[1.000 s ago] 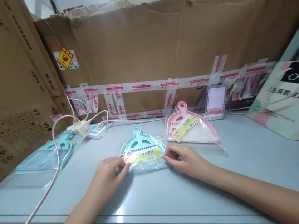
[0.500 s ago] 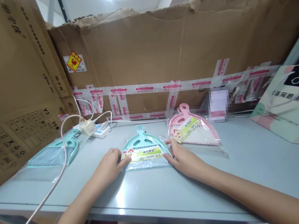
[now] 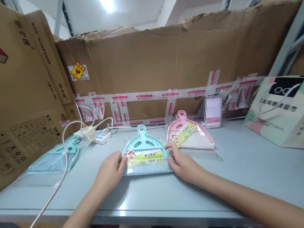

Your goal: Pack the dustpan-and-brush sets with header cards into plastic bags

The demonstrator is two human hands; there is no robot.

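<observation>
A turquoise dustpan and brush set (image 3: 144, 144) in clear plastic, with a green and white label across it, is in front of me at the middle of the table. My left hand (image 3: 111, 170) is closed on its left edge, the thumb on the near face. On the opposite edge my right hand (image 3: 184, 161) grips with thumb and fingers. The fingers behind the set are partly hidden. Just behind my right hand lies a pink dustpan and brush set (image 3: 189, 133), also wrapped. Another turquoise dustpan set (image 3: 55, 158) lies at the far left.
A white cable (image 3: 64, 164) runs over the left set to a power strip (image 3: 101, 137) with a plugged-in adapter (image 3: 89, 134). Large cardboard boxes (image 3: 141, 64) stand behind and at the left. A paper bag (image 3: 281, 114) stands at the right of the table (image 3: 247, 183).
The near edge of the middle set is tilted up a little, with a shadow showing below it. Both hands keep hold of its sides. My view has shifted slightly right and up.
</observation>
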